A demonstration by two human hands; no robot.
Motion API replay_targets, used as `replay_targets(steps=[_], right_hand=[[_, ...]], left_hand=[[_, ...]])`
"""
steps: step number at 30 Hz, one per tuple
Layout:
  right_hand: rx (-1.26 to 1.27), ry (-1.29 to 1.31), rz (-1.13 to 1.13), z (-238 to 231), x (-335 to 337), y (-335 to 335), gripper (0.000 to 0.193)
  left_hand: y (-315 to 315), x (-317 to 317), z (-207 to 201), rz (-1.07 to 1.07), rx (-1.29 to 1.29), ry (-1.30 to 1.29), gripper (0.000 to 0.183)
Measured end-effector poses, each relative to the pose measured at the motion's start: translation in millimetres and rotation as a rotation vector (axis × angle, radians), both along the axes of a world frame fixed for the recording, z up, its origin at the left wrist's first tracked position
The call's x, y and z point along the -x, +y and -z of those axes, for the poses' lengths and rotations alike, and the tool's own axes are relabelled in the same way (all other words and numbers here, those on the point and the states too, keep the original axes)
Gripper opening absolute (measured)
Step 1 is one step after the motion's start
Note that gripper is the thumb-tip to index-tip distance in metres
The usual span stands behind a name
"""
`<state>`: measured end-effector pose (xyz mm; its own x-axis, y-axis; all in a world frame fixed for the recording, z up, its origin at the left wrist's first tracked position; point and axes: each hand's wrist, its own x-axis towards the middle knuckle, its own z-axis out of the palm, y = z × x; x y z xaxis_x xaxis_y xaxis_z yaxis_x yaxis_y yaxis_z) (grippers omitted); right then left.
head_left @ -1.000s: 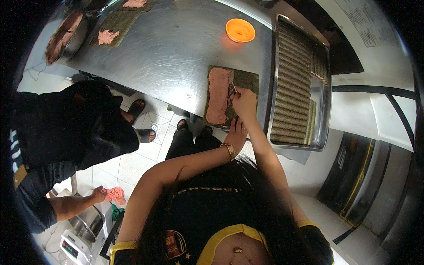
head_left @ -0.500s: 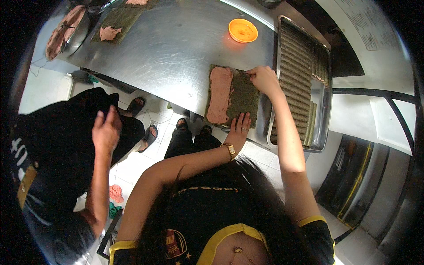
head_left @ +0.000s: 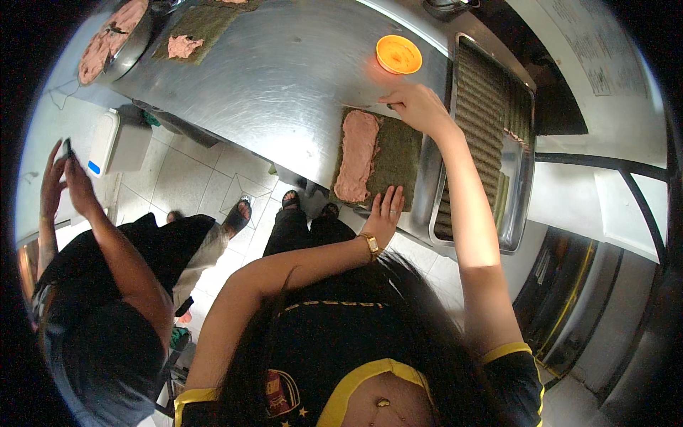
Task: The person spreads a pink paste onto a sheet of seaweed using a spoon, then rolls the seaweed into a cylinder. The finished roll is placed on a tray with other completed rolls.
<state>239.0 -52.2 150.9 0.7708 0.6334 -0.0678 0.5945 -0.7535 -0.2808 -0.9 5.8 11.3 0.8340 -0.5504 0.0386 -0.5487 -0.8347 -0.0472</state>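
A dark green seaweed sheet (head_left: 400, 153) lies at the near edge of the metal table. Pink paste (head_left: 356, 156) covers a long band along its left side; the right side is bare. My left hand (head_left: 384, 212) rests on the sheet's near edge, fingers stretched out and holding nothing. Above the sheet's far edge, my right hand (head_left: 421, 110) is closed on a thin knife-like spreader (head_left: 363, 107), whose blade points left; its exact kind is hard to make out.
An orange bowl (head_left: 398, 55) stands beyond my right hand. To the right, a metal tray (head_left: 514, 206) holds rows of seaweed rolls (head_left: 478, 121). At far left are a bowl of pink paste (head_left: 110, 43) and another seaweed sheet (head_left: 192, 32). A co-worker (head_left: 107, 285) stands left.
My right hand has moved slightly left and off the sheet's far edge with the spreader. My left hand stays on the sheet. The co-worker has turned, both hands now raised at far left.
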Motion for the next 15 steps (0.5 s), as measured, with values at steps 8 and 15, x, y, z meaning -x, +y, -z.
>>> replay_targets(steps=[8, 15], right_hand=[[0.139, -0.145, 0.175, 28, 58, -14, 0.028], [-0.042, 0.119, 0.064, -4, 93, -24, 0.03]], left_hand=[[-1, 1, 2, 0.026, 0.018, -0.01, 0.055], [3, -1, 1, 0.044, 0.044, 0.02, 0.055]])
